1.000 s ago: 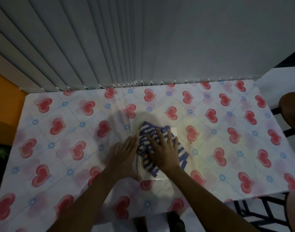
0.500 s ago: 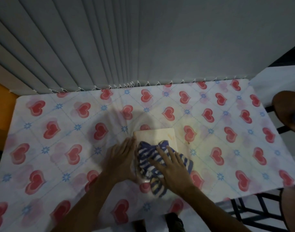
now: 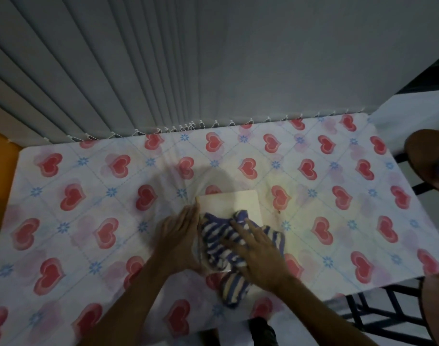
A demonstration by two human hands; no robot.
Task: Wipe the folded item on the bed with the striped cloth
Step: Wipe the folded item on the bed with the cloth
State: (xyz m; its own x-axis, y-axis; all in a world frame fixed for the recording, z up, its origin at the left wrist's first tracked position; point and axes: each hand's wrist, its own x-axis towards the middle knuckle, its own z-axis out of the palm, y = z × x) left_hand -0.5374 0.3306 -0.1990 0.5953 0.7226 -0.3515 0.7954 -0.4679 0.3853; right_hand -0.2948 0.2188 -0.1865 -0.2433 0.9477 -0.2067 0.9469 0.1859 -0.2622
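Observation:
A pale cream folded item (image 3: 232,202) lies flat on the bed, its far half bare. A blue-and-white striped cloth (image 3: 219,239) is bunched over its near half and trails off the near edge. My right hand (image 3: 258,250) presses down on the cloth with fingers spread. My left hand (image 3: 179,236) rests flat on the sheet against the item's left edge, bracing it.
The bed (image 3: 88,221) has a white sheet with red hearts and blue flowers. Grey vertical blinds (image 3: 138,71) hang along its far side. A round brown stool (image 3: 430,161) stands at the right, with a black metal frame (image 3: 378,313) below the bed's near right corner.
My right hand has dragged the striped cloth toward me across the item, uncovering the item's far half. My left hand stays against the left edge.

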